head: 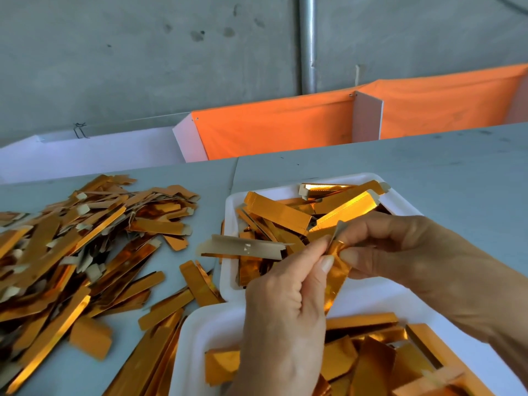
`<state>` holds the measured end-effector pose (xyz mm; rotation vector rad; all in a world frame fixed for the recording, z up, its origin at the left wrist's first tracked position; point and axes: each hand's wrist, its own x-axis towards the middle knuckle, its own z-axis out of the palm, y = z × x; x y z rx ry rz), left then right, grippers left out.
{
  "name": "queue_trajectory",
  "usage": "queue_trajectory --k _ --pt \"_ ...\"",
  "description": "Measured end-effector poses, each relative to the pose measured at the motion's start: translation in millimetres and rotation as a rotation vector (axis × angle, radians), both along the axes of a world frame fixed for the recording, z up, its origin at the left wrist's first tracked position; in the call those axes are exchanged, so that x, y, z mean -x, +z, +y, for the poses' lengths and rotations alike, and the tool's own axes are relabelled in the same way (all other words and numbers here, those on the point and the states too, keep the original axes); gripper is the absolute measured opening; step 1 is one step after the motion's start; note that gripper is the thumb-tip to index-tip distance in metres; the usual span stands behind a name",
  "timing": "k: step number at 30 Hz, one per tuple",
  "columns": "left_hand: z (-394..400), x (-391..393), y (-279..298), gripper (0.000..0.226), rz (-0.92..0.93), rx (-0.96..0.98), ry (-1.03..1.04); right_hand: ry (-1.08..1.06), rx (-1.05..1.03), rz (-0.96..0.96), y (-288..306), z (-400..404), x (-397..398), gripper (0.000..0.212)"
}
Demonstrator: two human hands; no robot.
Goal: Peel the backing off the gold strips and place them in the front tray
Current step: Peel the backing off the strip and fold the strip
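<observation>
Gold strip pinched between left hand, right hand

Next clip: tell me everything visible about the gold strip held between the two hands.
The shiny gold foil strip is narrow, crinkled and reflective, hanging tilted, its lower end toward the near white foam tray. The left hand pinches its upper end with thumb and fingers; the right hand pinches it from the other side. A pale beige backing tab sticks up at the top, partly lifted. It touches nothing else visible.
</observation>
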<state>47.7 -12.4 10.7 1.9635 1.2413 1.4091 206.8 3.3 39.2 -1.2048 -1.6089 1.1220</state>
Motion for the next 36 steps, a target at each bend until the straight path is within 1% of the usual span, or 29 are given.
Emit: queue_trajectory --k 3,6,8,10,11,13,14,16,18,20,22,25,27,30,33,35,36 --pt "-0.4 0.4 -2.5 0.027 0.016 -0.056 0.017 0.006 0.017 -0.027 1.7 -2.2 0.1 0.017" --pt "0.3 -0.7 -5.2 0.021 0.072 -0.132 0.07 -0.006 0.003 -0.041 5.1 -5.1 5.4 0.012" --pt "0.9 -1.6 -5.3 0.021 0.106 -0.171 0.103 -0.064 -0.039 -0.122 3.1 -5.2 7.3 0.016" --pt "2.0 -1.2 -3.6 0.022 0.133 -0.207 0.131 -0.1 -0.073 -0.185 5.5 -6.7 9.5 0.009" --pt "2.3 -0.6 -3.6 0.023 0.132 -0.214 0.14 -0.08 -0.054 -0.16 7.6 -7.9 10.1 0.002" --pt "3.4 0.7 -4.7 0.019 0.112 -0.201 0.146 0.017 0.014 -0.065 9.7 -8.1 7.1 0.019" --pt "3.8 1.2 -5.4 0.019 0.101 -0.186 0.144 0.049 0.055 -0.011 10.2 -7.4 5.2 0.023" --pt "3.7 0.8 -6.5 0.02 0.093 -0.164 0.134 0.089 0.104 0.084 10.7 -5.1 1.2 0.024" --pt "3.2 0.6 -5.1 0.02 0.09 -0.148 0.125 0.101 0.109 0.125 9.1 -3.0 -1.6 0.023" --pt "2.8 1.6 -3.9 0.021 0.076 -0.124 0.097 0.094 0.106 0.128 7.5 -1.9 -2.3 0.017" --pt "1.4 3.5 -1.4 0.026 0.058 -0.074 0.043 0.089 0.083 0.138 8.1 -2.0 -1.9 0.012" --pt "-0.7 3.9 -1.6 0.039 0.087 0.048 -0.067 0.071 0.071 0.137 8.7 -2.7 -4.9 0.021" --pt "-0.3 3.7 -3.9 0.045 0.112 0.088 -0.096 0.08 0.049 0.12 9.2 -4.2 -7.2 0.025" --pt "1.6 3.2 -5.3 0.04 0.134 0.106 -0.079 0.081 0.004 0.09 8.5 -3.9 -8.0 0.026" --pt "0.9 0.8 -6.2 0.036 0.166 0.096 -0.051 0.036 -0.03 0.074 6.8 -1.6 -8.8 0.016" --pt "0.0 0.2 -3.9 0.036 0.142 0.075 -0.047 0.037 -0.029 0.096 7.9 -1.7 -9.1 0.007" --pt "-0.2 0.0 -2.3 0.037 0.127 0.07 -0.053 0.039 -0.02 0.113 8.4 -1.9 -9.7 0.008"
